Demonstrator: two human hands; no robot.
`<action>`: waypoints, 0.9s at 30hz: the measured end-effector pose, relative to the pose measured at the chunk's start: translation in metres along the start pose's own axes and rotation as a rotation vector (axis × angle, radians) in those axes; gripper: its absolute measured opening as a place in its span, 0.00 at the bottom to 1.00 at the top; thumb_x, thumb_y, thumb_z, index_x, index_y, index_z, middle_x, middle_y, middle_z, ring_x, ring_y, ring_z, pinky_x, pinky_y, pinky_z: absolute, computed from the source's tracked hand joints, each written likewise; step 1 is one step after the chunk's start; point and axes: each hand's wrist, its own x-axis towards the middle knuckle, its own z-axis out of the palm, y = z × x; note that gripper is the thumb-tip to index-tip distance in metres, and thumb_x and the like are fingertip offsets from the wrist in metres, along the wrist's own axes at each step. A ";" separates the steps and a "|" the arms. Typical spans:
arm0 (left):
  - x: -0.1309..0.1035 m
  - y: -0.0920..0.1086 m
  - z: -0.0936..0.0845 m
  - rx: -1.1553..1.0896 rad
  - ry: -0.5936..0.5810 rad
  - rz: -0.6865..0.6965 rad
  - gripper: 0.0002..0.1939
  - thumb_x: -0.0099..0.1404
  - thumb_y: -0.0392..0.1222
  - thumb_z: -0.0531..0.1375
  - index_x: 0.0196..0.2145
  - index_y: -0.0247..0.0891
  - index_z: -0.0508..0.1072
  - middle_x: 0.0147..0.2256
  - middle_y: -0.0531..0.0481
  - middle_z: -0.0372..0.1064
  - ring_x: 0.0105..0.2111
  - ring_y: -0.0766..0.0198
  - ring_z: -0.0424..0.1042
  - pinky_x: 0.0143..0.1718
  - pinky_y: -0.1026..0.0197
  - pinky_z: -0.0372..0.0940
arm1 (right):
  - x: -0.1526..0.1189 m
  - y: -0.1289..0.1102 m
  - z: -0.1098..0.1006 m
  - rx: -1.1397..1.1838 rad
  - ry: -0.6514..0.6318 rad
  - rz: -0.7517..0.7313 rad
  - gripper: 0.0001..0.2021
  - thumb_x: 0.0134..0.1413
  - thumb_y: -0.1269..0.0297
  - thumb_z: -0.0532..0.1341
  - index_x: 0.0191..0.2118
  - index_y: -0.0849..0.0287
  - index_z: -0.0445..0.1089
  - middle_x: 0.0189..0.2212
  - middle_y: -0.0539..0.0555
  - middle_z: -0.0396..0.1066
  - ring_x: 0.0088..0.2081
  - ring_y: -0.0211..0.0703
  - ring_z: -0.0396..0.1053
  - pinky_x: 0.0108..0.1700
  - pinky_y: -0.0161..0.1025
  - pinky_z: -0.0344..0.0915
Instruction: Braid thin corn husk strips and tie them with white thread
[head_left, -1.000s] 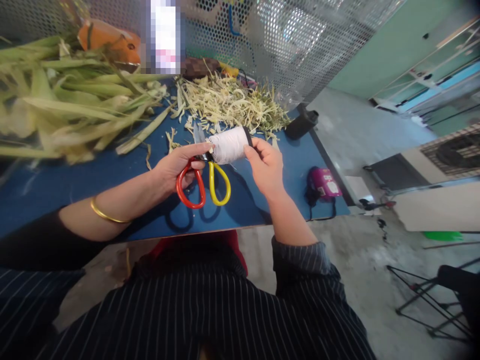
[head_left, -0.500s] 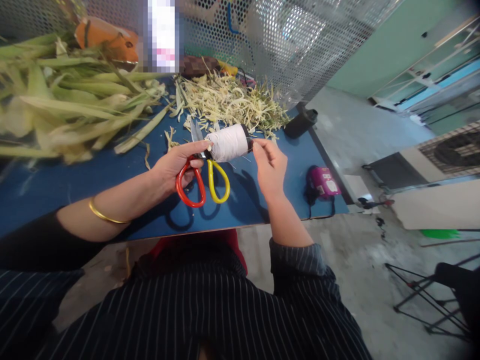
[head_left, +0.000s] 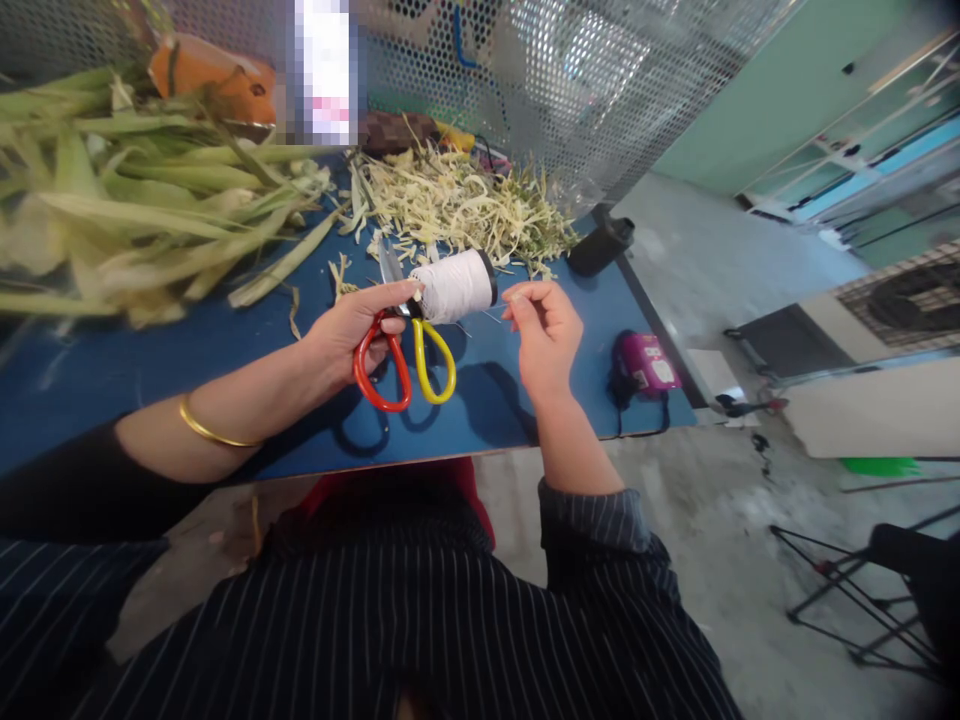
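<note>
Left hand [head_left: 366, 325] grips scissors [head_left: 418, 350], and spool [head_left: 454, 287] at its two o'clock; sharing one grip, either could slip; right hand [head_left: 550, 342] pinched, on what unclear

There are two bare hands [head_left: 337, 328] [head_left: 551, 340], one pair of red-and-yellow-handled metal scissors [head_left: 418, 345], one white cylindrical thread spool [head_left: 454, 287], one gold bangle [head_left: 206, 431], one pale-green leaf heap [head_left: 165, 195] and one yellowish shred heap [head_left: 457, 200].
</note>
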 end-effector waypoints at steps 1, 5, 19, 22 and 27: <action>0.000 0.000 0.001 -0.002 0.001 0.009 0.04 0.58 0.32 0.65 0.29 0.33 0.72 0.20 0.54 0.64 0.12 0.80 0.54 0.10 0.75 0.49 | -0.001 -0.001 0.000 0.062 -0.045 0.022 0.12 0.63 0.54 0.55 0.33 0.55 0.64 0.34 0.50 0.72 0.28 0.34 0.69 0.30 0.36 0.67; 0.001 -0.002 0.000 0.043 0.006 0.033 0.04 0.57 0.32 0.66 0.29 0.33 0.73 0.20 0.54 0.64 0.12 0.81 0.54 0.09 0.75 0.48 | 0.000 -0.002 -0.002 0.144 -0.190 0.099 0.12 0.65 0.53 0.51 0.35 0.54 0.60 0.23 0.45 0.65 0.21 0.34 0.66 0.27 0.36 0.65; -0.004 -0.006 -0.003 0.264 -0.179 0.192 0.06 0.53 0.36 0.70 0.28 0.32 0.79 0.23 0.48 0.69 0.16 0.78 0.56 0.13 0.73 0.51 | 0.019 -0.003 0.016 -0.777 -0.452 -0.282 0.26 0.49 0.61 0.63 0.55 0.61 0.64 0.44 0.62 0.74 0.40 0.55 0.72 0.42 0.47 0.67; -0.006 -0.004 -0.001 0.249 -0.199 0.206 0.05 0.53 0.35 0.70 0.26 0.32 0.78 0.26 0.47 0.71 0.16 0.78 0.55 0.14 0.74 0.53 | 0.028 0.020 0.004 -0.616 -0.285 -0.198 0.29 0.42 0.56 0.68 0.52 0.58 0.65 0.44 0.61 0.74 0.42 0.55 0.71 0.43 0.48 0.67; -0.004 -0.008 -0.002 0.226 -0.193 0.170 0.06 0.54 0.35 0.69 0.30 0.31 0.79 0.28 0.47 0.72 0.17 0.79 0.55 0.14 0.75 0.53 | 0.054 0.074 -0.026 -0.271 0.050 0.146 0.22 0.39 0.57 0.69 0.42 0.60 0.69 0.31 0.51 0.72 0.31 0.42 0.67 0.38 0.45 0.68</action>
